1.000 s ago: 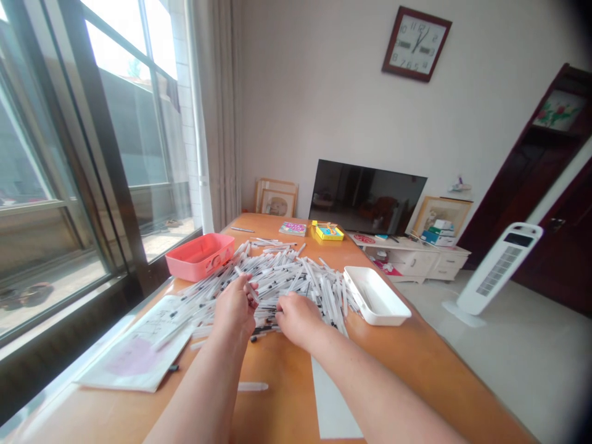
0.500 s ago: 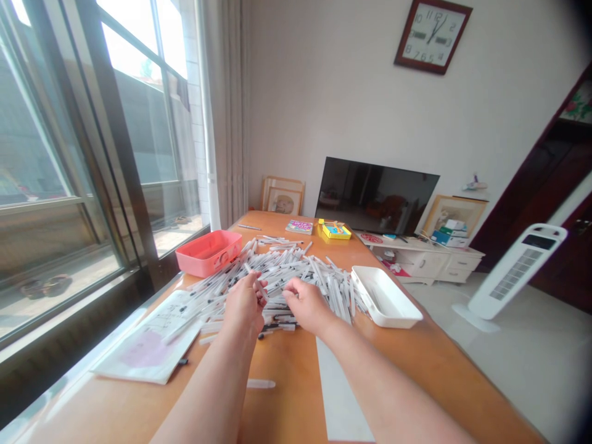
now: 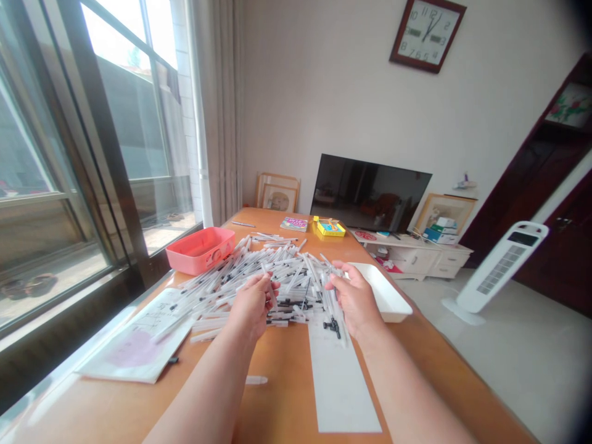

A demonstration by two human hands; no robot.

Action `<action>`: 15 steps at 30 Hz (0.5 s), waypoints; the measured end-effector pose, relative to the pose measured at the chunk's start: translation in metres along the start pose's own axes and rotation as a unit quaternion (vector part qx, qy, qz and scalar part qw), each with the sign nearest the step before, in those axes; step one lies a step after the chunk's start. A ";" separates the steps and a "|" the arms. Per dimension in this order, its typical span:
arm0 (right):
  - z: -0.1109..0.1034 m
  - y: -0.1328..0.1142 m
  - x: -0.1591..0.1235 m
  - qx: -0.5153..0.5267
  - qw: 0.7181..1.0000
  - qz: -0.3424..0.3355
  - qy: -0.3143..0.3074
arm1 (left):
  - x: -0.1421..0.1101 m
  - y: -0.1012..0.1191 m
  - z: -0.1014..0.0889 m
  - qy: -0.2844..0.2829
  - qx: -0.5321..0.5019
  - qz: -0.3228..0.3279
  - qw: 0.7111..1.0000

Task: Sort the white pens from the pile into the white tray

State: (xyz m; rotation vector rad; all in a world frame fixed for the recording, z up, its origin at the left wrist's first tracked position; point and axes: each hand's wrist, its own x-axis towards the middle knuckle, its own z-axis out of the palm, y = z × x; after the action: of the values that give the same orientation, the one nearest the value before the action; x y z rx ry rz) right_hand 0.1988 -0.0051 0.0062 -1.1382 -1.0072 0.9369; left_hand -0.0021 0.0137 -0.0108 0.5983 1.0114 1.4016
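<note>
My left hand point(image 3: 256, 300) is closed around a whitish, see-through pen barrel point(image 3: 272, 293), which points up and away. It hovers over the near side of a large, messy pile of similar pen barrels point(image 3: 282, 265), with black parts mixed in. At the pile's right edge, beside the white tray point(image 3: 398, 302), my right hand point(image 3: 355, 295) has its thumb and forefinger apart, over several barrels. I make out nothing held in it. Just below lie black pen parts point(image 3: 332, 327), on the far end of a white paper strip point(image 3: 345, 388).
A pink basket point(image 3: 198, 253) stands left of the pile, with a paper booklet point(image 3: 134, 345) nearer me. One loose barrel point(image 3: 256, 380) lies in front. Farther back are a magazine point(image 3: 294, 224) and a yellow box point(image 3: 330, 227). The window is at left.
My right hand has moved from the middle of the pile rightward to the edge by the white tray, and its fingers have parted. My left hand still holds the barrel, slightly farther right.
</note>
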 end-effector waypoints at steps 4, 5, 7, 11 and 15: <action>-0.011 0.006 -0.011 0.066 0.995 0.071 -0.030 | -0.007 -0.003 0.006 -0.063 -0.001 -0.018 0.998; -0.013 0.007 -0.013 0.086 0.992 0.086 -0.042 | -0.008 -0.004 0.007 -0.076 -0.004 -0.020 0.997; -0.015 0.009 -0.016 0.119 0.985 0.104 -0.071 | -0.011 -0.005 0.010 -0.103 -0.011 -0.024 0.994; -0.017 0.009 -0.019 0.112 0.983 0.104 -0.102 | -0.016 -0.007 0.013 -0.154 0.002 -0.042 0.987; -0.021 0.003 -0.017 0.122 0.986 0.074 -0.085 | -0.025 -0.008 0.017 -0.200 0.055 -0.064 0.976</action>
State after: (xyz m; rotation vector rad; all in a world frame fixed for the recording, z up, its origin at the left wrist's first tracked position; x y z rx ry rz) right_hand 0.2142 -0.0260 -0.0016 -0.9472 -0.9236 1.2576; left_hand 0.0196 -0.0076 -0.0043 0.8439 0.7884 1.0611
